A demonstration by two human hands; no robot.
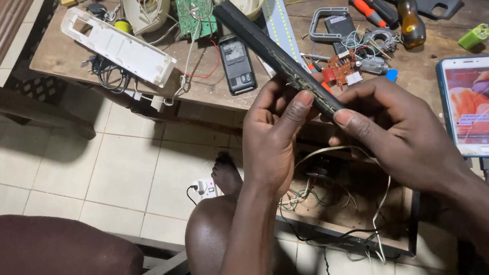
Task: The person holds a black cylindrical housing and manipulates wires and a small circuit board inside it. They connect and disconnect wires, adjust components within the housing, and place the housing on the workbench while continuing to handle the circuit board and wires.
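The person holds a long, narrow black housing [272, 51] in both hands above the near edge of a cluttered wooden workbench [425, 71]. The left hand [273, 135] wraps its near end from below, fingers curled closed around the bar and the thumb laid flat along its side, seemingly to steady it. The right hand [395, 131] closes on the same end from the other side, thumb tip pressed against the housing's bottom corner, as if gripping or prying at the end. Holding it at one end leaves the rest free and brings the open end close under the eyes.

The housing's long axis runs diagonally: the near end sits low between the hands, the far end points up and to the left, away from the person, over a green circuit board [195, 10]. A dark handset [237, 63] lies beneath it on the bench; a lit smartphone [478, 107] rests to the right.
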